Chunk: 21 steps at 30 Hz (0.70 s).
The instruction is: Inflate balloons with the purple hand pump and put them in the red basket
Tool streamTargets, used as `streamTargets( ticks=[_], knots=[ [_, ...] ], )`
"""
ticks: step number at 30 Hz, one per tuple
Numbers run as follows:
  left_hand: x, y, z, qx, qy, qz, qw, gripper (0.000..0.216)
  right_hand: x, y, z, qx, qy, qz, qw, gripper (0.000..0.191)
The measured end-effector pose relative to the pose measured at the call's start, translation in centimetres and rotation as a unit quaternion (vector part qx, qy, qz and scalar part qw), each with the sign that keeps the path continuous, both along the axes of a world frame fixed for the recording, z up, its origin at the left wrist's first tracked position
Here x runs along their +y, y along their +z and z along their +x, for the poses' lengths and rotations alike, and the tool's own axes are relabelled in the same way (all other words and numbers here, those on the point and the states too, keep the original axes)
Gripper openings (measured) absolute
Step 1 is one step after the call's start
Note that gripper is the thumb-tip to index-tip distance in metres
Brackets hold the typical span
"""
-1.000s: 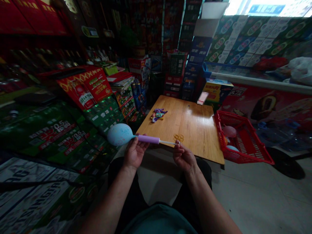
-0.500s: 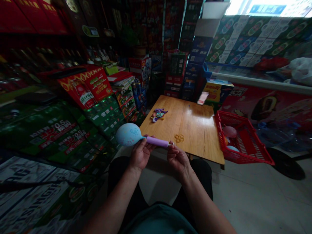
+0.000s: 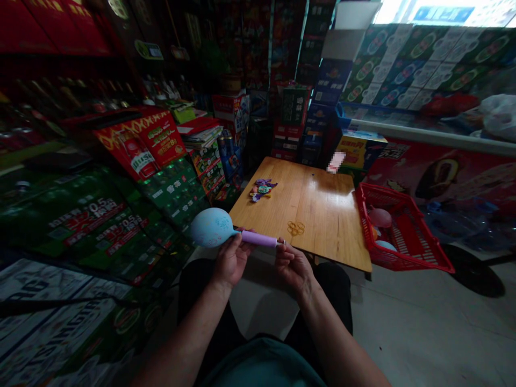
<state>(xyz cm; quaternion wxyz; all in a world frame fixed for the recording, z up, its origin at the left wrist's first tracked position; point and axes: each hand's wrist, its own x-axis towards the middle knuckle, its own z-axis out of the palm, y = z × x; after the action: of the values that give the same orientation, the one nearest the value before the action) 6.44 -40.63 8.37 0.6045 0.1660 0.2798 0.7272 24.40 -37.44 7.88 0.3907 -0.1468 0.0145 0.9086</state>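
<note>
A light blue balloon (image 3: 212, 228), partly inflated and printed with a faint pattern, points left from the end of a purple balloon pump (image 3: 259, 238). My left hand (image 3: 233, 262) pinches the balloon's neck where it meets the front of the pump. At the pump's other end, my right hand (image 3: 293, 267) is closed on the white handle, which sits close to the purple barrel. Both hands are above my lap, at the near edge of the wooden table (image 3: 314, 201). Several yellowish rubber bands (image 3: 295, 228) lie on the tabletop beyond the pump.
Uninflated balloons (image 3: 262, 190) are heaped on the table's left side. To the right stands a red basket (image 3: 417, 236) holding a pink balloon (image 3: 380, 217) and others. Green drink cartons (image 3: 100, 215) are stacked on the left, and a freezer (image 3: 427, 177) stands at the right.
The balloon and pump have dipped slightly, and my right hand has shifted a little left. Both hands keep their hold.
</note>
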Motion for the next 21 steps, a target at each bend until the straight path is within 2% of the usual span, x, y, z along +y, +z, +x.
streamTargets(
  ticks=[5, 9, 11, 17, 21],
  knots=[
    [0.3, 0.1, -1.1, -0.005, -0.004, -0.011, 1.000, 0.029, 0.3, 0.6, 1.2, -0.001, 0.022, 0.003, 1.000, 0.013],
    [0.4, 0.5, -2.6, -0.005, 0.027, -0.021, 0.999, 0.028, 0.4, 0.6, 2.9, -0.001, -0.017, 0.008, 1.000, 0.014],
    [0.3, 0.5, -2.3, -0.003, 0.025, -0.018, 1.000, 0.031, 0.3, 0.3, 2.7, -0.002, -0.026, 0.008, 1.000, 0.013],
    [-0.1, 0.3, -0.4, -0.009, -0.013, -0.013, 1.000, 0.032, -0.2, -0.1, 0.0, 0.008, 0.019, 0.020, 1.000, 0.012],
    [0.3, 0.4, -1.8, -0.013, -0.004, -0.023, 1.000, 0.027, 0.5, 0.5, 1.3, 0.021, 0.024, 0.018, 0.999, 0.012]
  ],
)
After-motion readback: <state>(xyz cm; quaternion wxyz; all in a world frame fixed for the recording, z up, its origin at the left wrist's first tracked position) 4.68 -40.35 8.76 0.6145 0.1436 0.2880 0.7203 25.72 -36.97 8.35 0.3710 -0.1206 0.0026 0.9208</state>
